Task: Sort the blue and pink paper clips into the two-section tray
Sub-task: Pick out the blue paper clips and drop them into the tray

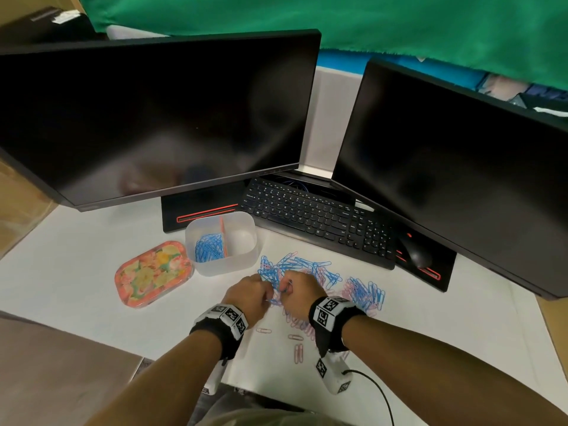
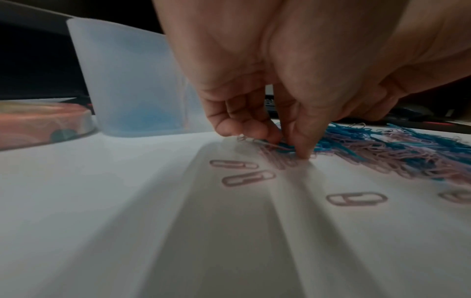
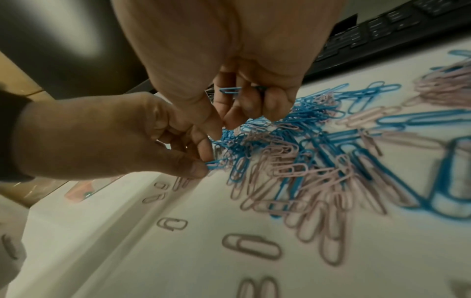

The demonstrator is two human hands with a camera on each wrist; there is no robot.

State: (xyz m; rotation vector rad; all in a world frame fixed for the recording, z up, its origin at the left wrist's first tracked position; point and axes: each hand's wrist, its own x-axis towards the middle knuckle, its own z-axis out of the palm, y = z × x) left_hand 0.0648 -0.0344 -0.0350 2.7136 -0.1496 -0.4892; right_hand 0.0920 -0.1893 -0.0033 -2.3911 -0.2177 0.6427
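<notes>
**Both hands deep in the pile, blues coming out first**

Your left hand [image 1: 250,295] is low at the near edge of the mixed heap [image 1: 310,281], thumb and forefinger pinched on a blue clip [image 3: 216,162] right where the tangle meets the white surface [image 1: 92,272]. That low, flat pinch makes sense: the clips are thin and interlocked, so you need to tease one free rather than scoop. Your right hand [image 1: 299,290] sits just beside it, fingers curled shut around blue clips [image 3: 230,90] already gathered, one poking out between the fingers. It looks like you're banking a handful before making the trip.

The two-section tray [image 1: 196,232] stands just beyond the heap, close enough for short hops. Its left section holds a mound of blue clips [image 1: 209,246]; the right section looks bare, so pink appears to be waiting its turn. A few pink strays [image 1: 297,348] lie apart from the heap, nearer to you.

Now, what you can't read here: how many clips the right grip actually holds, since the curled fingers hide them. Whether the left pinch has one clip or several is hard to say through the blur. The floral tin [image 1: 153,273] beside the tray shows only its patterned top.
</notes>
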